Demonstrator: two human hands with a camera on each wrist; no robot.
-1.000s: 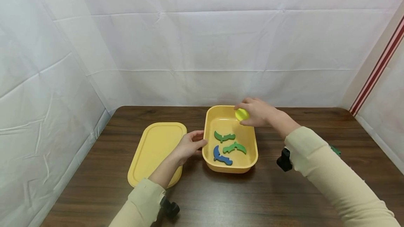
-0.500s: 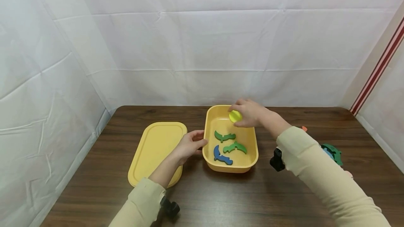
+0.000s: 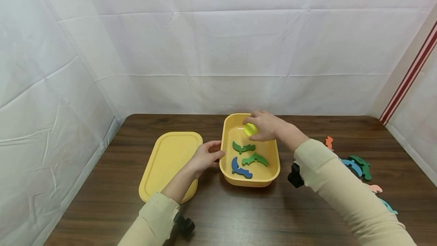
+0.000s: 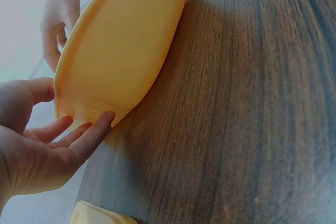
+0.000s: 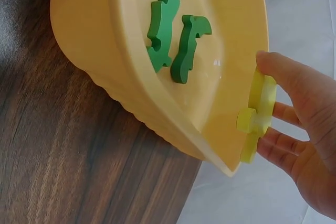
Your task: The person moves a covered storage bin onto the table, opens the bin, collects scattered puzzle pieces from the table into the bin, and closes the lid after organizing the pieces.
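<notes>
A yellow plastic bin (image 3: pixel 250 184) sits on the table, with two green animal-shaped pieces (image 3: pixel 254 159) and a blue one (image 3: pixel 241 168) lying flat inside. Over the bin's far right part, my right hand (image 3: pixel 266 126) pinches a yellow shaped piece (image 3: pixel 250 129) between thumb and fingers. The right wrist view shows this yellow piece (image 5: pixel 260 111) with a small knob, its fingers partly hidden behind it. My left hand (image 3: pixel 206 158) touches the bin's left side. In the left wrist view its thumb meets the rim and its fingertips rest lightly against the outer wall (image 4: pixel 121 35).
The yellow lid (image 3: pixel 168 158) lies flat left of the bin, partly under the left forearm. On the right, beyond the right sleeve, lie loose pieces: orange (image 3: pixel 329 142), light blue (image 3: pixel 353 166), dark green (image 3: pixel 362 167), pink (image 3: pixel 375 188) and teal (image 3: pixel 388 206).
My right hand has moved left and slightly nearer over the bin with the yellow piece. More loose pieces show beyond the right sleeve. The left hand and bin stay in place.
</notes>
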